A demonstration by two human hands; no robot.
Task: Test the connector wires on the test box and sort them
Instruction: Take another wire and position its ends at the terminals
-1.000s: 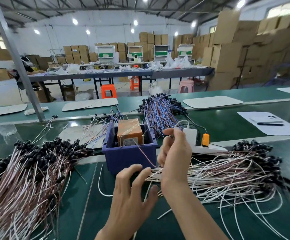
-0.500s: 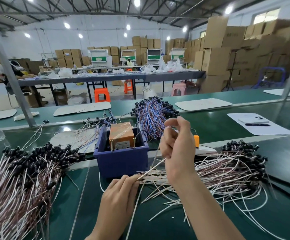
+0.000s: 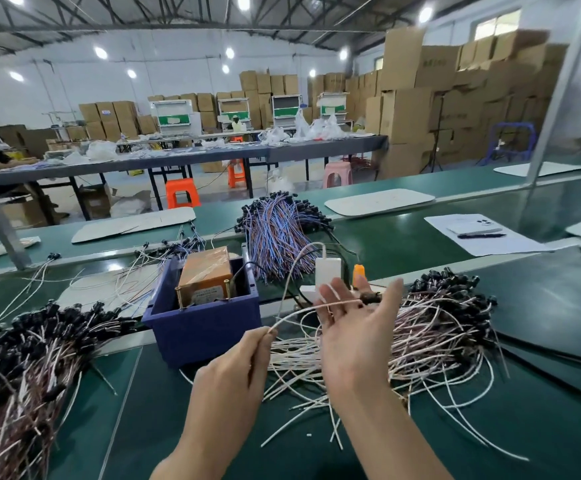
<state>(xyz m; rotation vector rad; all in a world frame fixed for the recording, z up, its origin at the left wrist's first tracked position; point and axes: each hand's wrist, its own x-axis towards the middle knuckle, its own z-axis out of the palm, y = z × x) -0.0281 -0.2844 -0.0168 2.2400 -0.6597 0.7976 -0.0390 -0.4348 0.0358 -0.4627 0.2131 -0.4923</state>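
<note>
— Left hand?
— Pinching one end of a thin pinkish wire between thumb and fingertips, low, in front of the blue bin.
— Right hand?
— Spread flat. Palm turned up and toward the left, fingers straight. The same wire lies across those fingers, and its black plug sits by the gap between thumb and forefinger.
— So the wire's in the air?
— Yes, strung between the two hands, above the green bench, just right of the bin.
— Test box?
— Orange-brown box standing inside the blue bin, two brass posts on its near edge. The wire is apart from it.
— Piles?
— Right heap: loose pale wires with black plugs, under and beyond the right hand. Left heap: bigger, at the far left edge. Blue-and-red bundle behind the bin.
— Anything else?
— White adapter and an orange part just behind the right fingers; can't tell what that is. Sheet of paper far right with a phone and a pen on it.
</note>
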